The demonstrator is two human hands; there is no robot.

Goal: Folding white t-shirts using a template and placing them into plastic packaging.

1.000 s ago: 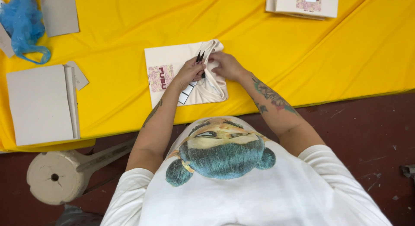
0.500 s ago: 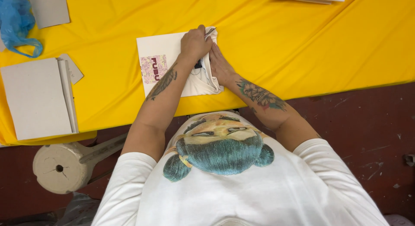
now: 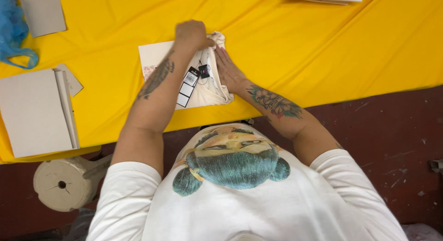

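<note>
Left hand (image 3: 193,34) clenched on far top edge of folded cream garment (image 3: 210,86); right hand (image 3: 228,70) flat, released, pressing garment's right side on yellow bench (image 3: 323,52).

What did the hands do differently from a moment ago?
The left hand slid up to the far end of the folded cream garment and closed on its top edge. The right hand opened flat and now presses the garment's right side. The hang tags now lie uncovered. The yellow cloth and grey boards stayed put.
</note>
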